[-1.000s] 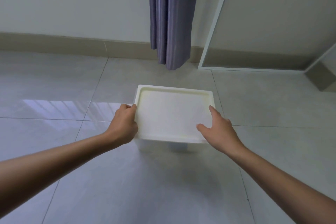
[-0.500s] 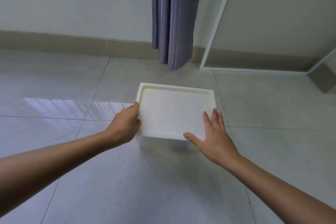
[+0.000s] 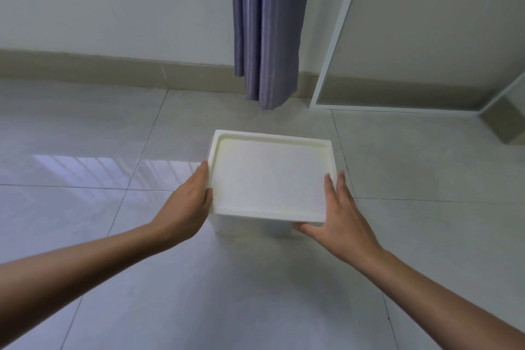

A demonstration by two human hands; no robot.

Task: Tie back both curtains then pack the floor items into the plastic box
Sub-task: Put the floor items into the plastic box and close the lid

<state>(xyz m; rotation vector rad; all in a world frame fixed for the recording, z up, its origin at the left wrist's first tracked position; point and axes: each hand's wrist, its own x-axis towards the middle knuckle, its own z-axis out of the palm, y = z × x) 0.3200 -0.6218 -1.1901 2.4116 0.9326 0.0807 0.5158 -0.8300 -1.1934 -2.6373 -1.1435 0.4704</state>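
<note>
A white plastic box (image 3: 247,227) stands on the tiled floor, covered by a white rectangular lid (image 3: 270,176). My left hand (image 3: 189,204) grips the lid's left edge, thumb on top. My right hand (image 3: 338,210) holds the lid's near right corner, fingers along its right edge and thumb under the front rim. What is inside the box is hidden by the lid. A purple curtain (image 3: 265,28) hangs gathered behind the box, its hem just above the floor.
A white-framed glass door (image 3: 338,37) stands to the right of the curtain. A beige skirting board (image 3: 113,69) runs along the white wall. Glossy light tiles (image 3: 255,293) cover the floor all around the box.
My right hand has slid from flat on the lid's top to its near right corner, thumb now under the rim. The left hand keeps its hold on the left edge.
</note>
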